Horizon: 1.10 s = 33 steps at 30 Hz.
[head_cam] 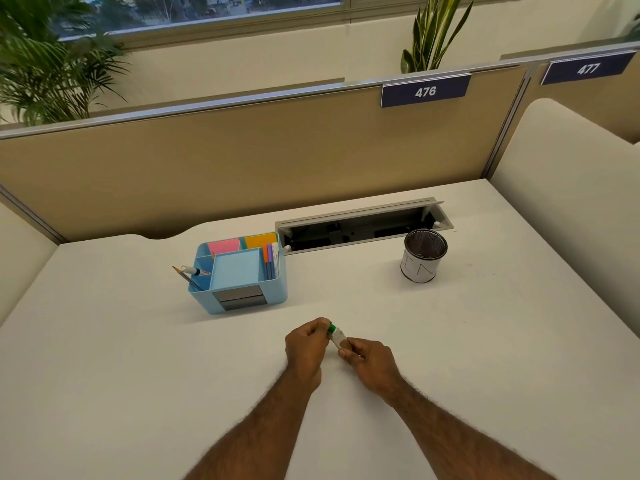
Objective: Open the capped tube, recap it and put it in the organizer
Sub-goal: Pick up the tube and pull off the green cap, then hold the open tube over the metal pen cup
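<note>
A small white tube (337, 338) with a green cap (332, 328) is held between both hands just above the desk, near its middle front. My right hand (367, 360) grips the tube's lower body. My left hand (306, 344) has its fingertips closed around the green cap end. Whether the cap is seated on the tube or loose I cannot tell. The light blue desk organizer (242, 299) stands behind and to the left of my hands, with pink and orange sticky notes, coloured pens and a pencil in its compartments.
A black mesh pen cup (420, 261) with a white paper band stands at the right rear. An open cable tray (363, 225) runs along the back of the white desk (138, 358). A tan partition rises behind it.
</note>
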Each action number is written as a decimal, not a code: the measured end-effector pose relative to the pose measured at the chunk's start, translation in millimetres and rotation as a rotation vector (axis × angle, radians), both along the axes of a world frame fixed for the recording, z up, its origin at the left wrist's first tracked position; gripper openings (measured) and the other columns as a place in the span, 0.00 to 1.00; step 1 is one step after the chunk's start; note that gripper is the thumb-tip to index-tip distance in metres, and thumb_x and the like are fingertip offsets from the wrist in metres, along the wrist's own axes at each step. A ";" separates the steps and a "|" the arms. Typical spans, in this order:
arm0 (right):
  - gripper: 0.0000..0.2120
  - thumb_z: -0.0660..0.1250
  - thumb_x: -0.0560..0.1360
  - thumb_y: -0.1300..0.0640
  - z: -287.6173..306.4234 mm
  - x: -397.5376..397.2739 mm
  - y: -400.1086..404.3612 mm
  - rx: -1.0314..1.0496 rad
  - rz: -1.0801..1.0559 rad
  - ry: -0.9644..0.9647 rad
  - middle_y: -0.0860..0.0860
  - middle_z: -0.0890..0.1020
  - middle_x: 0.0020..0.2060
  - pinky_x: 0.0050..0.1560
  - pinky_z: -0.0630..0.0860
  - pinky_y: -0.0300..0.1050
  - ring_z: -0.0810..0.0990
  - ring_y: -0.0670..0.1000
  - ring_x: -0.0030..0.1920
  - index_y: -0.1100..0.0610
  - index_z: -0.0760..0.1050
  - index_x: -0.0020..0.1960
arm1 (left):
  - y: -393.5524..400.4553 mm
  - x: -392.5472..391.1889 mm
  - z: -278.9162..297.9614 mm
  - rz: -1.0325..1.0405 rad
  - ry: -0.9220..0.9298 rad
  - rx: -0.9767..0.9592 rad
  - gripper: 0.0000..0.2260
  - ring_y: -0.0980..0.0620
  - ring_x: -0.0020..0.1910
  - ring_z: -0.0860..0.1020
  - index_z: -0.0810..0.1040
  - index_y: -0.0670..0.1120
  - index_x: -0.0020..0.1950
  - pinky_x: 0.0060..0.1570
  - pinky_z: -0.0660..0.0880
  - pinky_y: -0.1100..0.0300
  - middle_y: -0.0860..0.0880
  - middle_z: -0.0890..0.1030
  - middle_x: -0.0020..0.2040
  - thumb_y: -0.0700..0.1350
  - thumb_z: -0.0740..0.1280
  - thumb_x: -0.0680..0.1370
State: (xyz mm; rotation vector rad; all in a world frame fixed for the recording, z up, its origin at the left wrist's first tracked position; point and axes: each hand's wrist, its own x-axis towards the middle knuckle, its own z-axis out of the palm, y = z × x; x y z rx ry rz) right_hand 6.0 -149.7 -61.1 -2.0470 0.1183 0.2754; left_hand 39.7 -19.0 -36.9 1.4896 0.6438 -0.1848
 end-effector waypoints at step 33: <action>0.19 0.61 0.76 0.63 111.5 113.7 -137.2 -0.841 -0.274 -0.182 0.64 0.77 0.55 0.52 0.77 0.55 0.76 0.65 0.57 0.59 0.71 0.66 | 33.3 7.7 -14.8 -0.044 0.276 -0.203 0.07 0.51 0.41 0.77 0.80 0.44 0.52 0.40 0.73 0.60 0.46 0.82 0.44 0.45 0.68 0.76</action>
